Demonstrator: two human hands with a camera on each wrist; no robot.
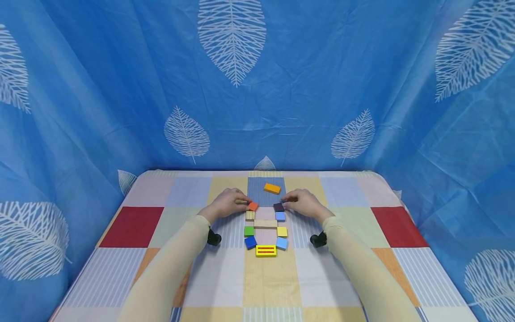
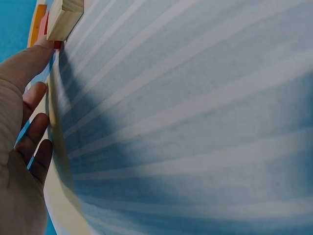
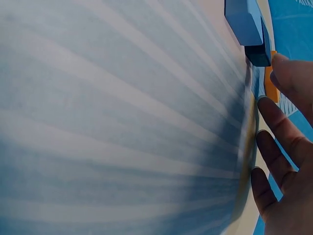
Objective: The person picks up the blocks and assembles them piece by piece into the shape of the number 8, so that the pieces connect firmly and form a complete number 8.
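Note:
My left hand [image 1: 229,203] is at the upper left of a ring of small blocks, pinching an orange-red block [image 1: 253,206] between thumb and index finger. In the left wrist view its other fingers hang loosely curled, and the thumb partly covers that block beside a wooden block [image 2: 66,18]. Opposite, my right hand [image 1: 303,203] has its thumb beside a black block [image 1: 278,207], with the index finger reaching past its far side. Its remaining fingers are spread in the right wrist view. A light blue block [image 1: 280,217] lies directly nearer than the black one.
A plain wooden bar [image 1: 265,224] spans the ring's middle. Around it lie a green block [image 1: 249,231], a dark blue block [image 1: 251,242], a yellow block [image 1: 282,231], another light blue block [image 1: 281,243] and a yellow-and-red block [image 1: 266,251]. Farther back is an orange block [image 1: 272,188].

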